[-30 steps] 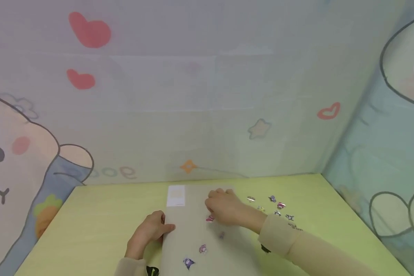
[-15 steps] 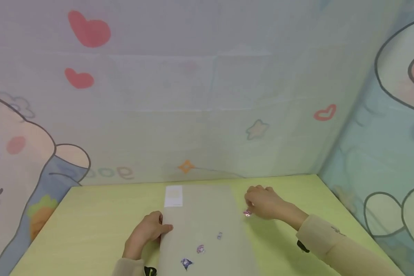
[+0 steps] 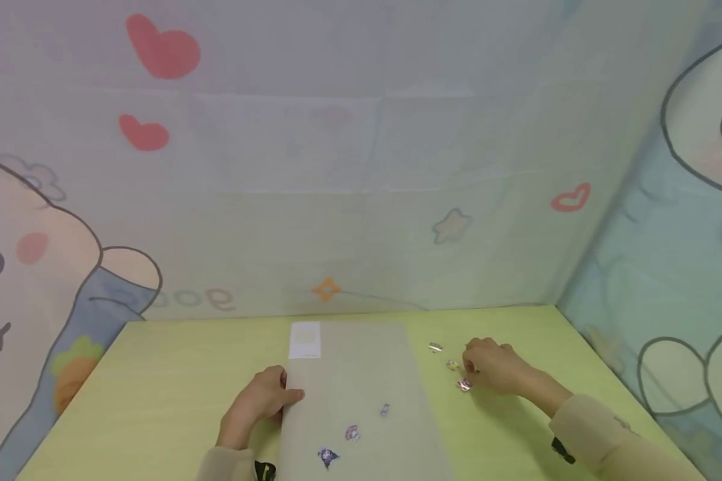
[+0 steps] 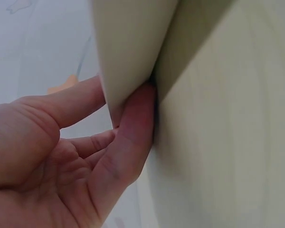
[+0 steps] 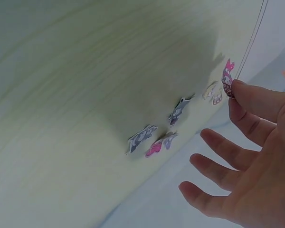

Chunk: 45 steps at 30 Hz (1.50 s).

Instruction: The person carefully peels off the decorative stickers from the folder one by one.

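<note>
My right hand (image 3: 496, 366) is over the table to the right of a large beige board (image 3: 361, 367). Between thumb and index finger it pinches a small pink cartoon sticker (image 5: 227, 80); the other fingers are spread in the right wrist view. My left hand (image 3: 265, 395) grips the board's left edge, thumb on top and fingers underneath, as the left wrist view shows. Lying on the board are a dark purple sticker (image 3: 327, 457), a pink one (image 3: 351, 433) and a small pale one (image 3: 384, 409).
Loose stickers lie on the yellow-green table (image 3: 186, 374) beside the right hand, including a yellowish one (image 3: 452, 365) and a pale one (image 3: 436, 347). A white label (image 3: 305, 341) marks the board's far left corner. Printed cloth walls (image 3: 361, 167) enclose the back and sides.
My right hand has moved right, from above the board to over the loose stickers on the table, carrying the pink sticker. The left hand has kept its grip on the board's edge.
</note>
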### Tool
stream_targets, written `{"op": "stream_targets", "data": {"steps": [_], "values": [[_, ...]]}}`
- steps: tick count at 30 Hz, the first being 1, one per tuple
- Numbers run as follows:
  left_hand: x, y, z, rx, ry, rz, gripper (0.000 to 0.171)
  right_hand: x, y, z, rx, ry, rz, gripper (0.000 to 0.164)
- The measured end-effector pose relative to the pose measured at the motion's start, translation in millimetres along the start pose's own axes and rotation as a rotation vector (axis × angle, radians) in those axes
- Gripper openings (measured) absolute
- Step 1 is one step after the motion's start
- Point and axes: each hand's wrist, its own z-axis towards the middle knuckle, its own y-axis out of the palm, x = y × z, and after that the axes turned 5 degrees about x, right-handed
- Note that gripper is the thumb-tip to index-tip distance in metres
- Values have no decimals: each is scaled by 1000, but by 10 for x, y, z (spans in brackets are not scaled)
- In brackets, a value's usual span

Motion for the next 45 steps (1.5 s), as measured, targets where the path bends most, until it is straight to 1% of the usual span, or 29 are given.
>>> {"op": "stream_targets", "data": {"steps": [6, 10, 13, 18, 22, 26, 28, 31, 38, 40, 42, 45], "values": [[37, 2, 12, -3, -7, 12, 31, 61, 86, 26, 11, -2, -49, 27], [31, -3, 13, -6, -17, 8, 30, 87, 155, 37, 14, -1, -91, 30], [24, -5, 13, -7, -24, 5, 30, 87, 181, 37, 20, -3, -96, 32], [14, 0, 7, -11, -20, -5, 29, 70, 187, 17, 42, -3, -106, 34], [5, -2, 4, -8, -19, -12, 28, 46, 173, 14, 77, -18, -164, 35], [3, -3, 4, -7, -15, 1, 28, 4, 155, 48, 94, -39, -207, 35], [4, -2, 3, -6, -10, 5, 29, -32, 156, 84, 89, -46, -207, 34], [2, 4, 7, -9, -7, 3, 28, -113, 172, 145, 85, -60, -200, 29], [4, 9, 14, -16, -6, -15, 26, -369, 288, 255, 64, -127, -228, 18], [4, 3, 10, -14, -5, -17, 26, -464, 313, 273, 47, -148, -203, 20], [5, -7, 4, -14, -6, -19, 26, -569, 331, 295, 39, -177, -168, 26], [10, -16, -3, -15, -1, -22, 26, -748, 343, 334, 38, -240, -135, 31]]}}
